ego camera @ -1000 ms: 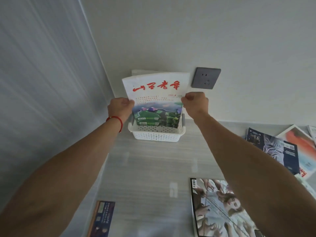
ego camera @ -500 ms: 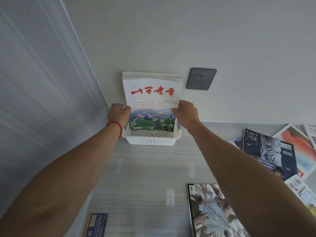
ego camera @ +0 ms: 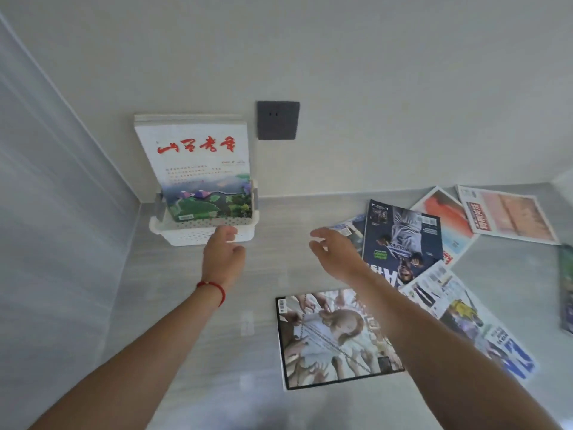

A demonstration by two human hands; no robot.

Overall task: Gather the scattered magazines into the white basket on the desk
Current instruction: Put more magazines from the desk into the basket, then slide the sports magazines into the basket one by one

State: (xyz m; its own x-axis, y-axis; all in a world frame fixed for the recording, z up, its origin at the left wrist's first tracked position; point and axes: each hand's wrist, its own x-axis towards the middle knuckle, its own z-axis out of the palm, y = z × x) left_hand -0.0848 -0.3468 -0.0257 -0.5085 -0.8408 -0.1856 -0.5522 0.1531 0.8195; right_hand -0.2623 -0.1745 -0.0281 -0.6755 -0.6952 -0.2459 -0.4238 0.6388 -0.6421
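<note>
The white basket [ego camera: 186, 234] sits in the desk's back left corner. A white magazine with red characters [ego camera: 198, 162] stands upright in it, leaning on the wall, with other magazines behind it. My left hand [ego camera: 222, 255] hovers just in front of the basket, fingers apart and empty. My right hand [ego camera: 335, 254] is open over the desk, to the right of the basket. Below it lies a magazine with a face and many hands [ego camera: 335, 339]. A dark blue magazine [ego camera: 403, 243] lies just right of my right hand.
More magazines are scattered at the right: a red and white one [ego camera: 446, 218], a pink one [ego camera: 508, 215], a white fashion one [ego camera: 465, 318] and one at the right edge [ego camera: 566, 287]. A grey wall socket [ego camera: 277, 120] sits beside the basket.
Both hands let go of the white magazine, which now stands in the basket. They pulled back toward me, and the view swung right, showing more magazines.
</note>
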